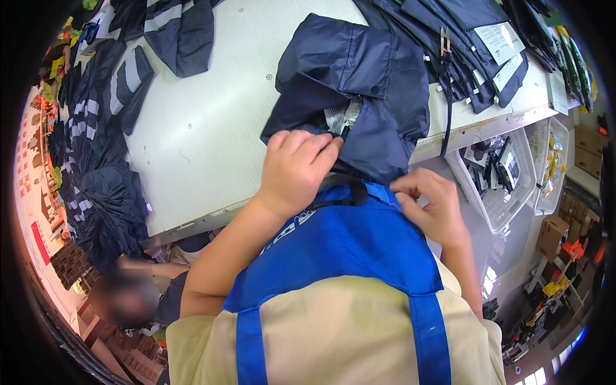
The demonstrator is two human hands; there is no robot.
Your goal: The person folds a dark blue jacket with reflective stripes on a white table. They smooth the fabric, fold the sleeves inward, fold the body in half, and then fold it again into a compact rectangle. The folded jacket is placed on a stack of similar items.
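Note:
A dark navy garment [359, 70] lies partly folded at the table's front edge, right in front of me. White printed labels [343, 117] show inside its opening. My left hand [295, 168] is closed on the garment's near edge, fingers bent over the fabric beside the labels. Against the garment's lower right corner and the blue apron [346, 240], my right hand [428, 200] is curled with thumb and index finger drawn together. Whatever lies between those fingertips is too small to make out.
Thread snips [444, 43] on a black cord rest on stacked dark garments [455, 38] with paper tags at the right. More garments with grey stripes [128, 80] line the left side. A white basket [504, 205] of packets stands below the table [192, 160]. Another person [144, 292] sits lower left.

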